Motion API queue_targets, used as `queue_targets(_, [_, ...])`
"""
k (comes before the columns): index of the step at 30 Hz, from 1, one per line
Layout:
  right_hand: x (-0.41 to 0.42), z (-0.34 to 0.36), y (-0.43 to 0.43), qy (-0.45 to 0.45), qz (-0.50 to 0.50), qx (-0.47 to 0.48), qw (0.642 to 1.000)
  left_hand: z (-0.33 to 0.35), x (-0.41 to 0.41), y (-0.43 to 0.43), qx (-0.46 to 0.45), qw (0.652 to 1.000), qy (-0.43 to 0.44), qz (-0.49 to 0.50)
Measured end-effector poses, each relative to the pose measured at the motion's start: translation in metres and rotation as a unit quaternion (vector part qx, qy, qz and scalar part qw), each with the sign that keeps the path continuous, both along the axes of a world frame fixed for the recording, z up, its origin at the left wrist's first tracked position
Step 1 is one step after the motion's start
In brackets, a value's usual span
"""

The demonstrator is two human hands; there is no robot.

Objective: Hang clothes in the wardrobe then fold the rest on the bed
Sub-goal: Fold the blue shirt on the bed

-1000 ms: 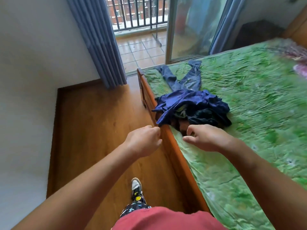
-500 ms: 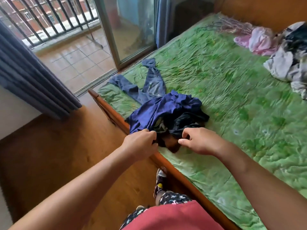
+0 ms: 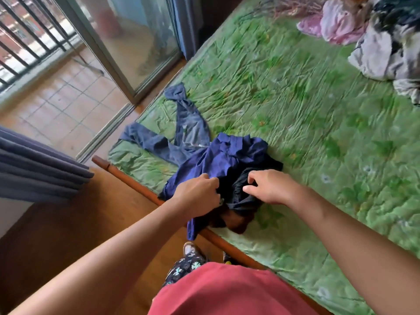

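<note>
the left hand [image 3: 197,194] gripped the blue shirt [image 3: 227,155], the right hand [image 3: 270,188] pinched the black cloth [image 3: 242,202], and nothing on the bed [image 3: 318,114] looked folded yet.

Near edge: wooden bed rail [image 3: 134,180] runs betw. floor [image 3: 56,235] & bed [image 3: 295,110]; a grip must pass over it.
Pile: blue shirt [image 3: 227,155] on black garment [image 3: 259,169], one shirt flap hanging over rail; fills bed's near-left corner.
Behind pile: jeans [image 3: 191,130], legs spread twd glass door [image 3: 136,42].
Grips: left grip [image 3: 197,194] in shirt, right grip [image 3: 270,187] in black garment; narrow gap betw. them.
R of pile: bare green sheet, wide free stretch.
Far R: grey-white heap [image 3: 381,53] & pink garment [image 3: 336,23], well apart from pile.
L side: curtain [image 3: 34,169] near bed corner; bare floor betw. curtain & rail.
</note>
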State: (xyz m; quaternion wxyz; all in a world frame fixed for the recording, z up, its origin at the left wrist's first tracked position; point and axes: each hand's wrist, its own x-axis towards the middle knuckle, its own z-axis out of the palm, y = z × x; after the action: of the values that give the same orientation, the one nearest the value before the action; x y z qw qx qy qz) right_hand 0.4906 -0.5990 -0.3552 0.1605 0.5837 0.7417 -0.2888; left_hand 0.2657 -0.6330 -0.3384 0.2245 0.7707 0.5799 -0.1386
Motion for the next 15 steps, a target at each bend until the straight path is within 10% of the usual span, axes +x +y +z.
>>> queue_targets(15, [-0.029, -0.186, 0.137, 0.005, -0.219, -0.045, 0.975, -0.169, -0.001, 0.206, -0.085, 0.991, 0.029, -0.096])
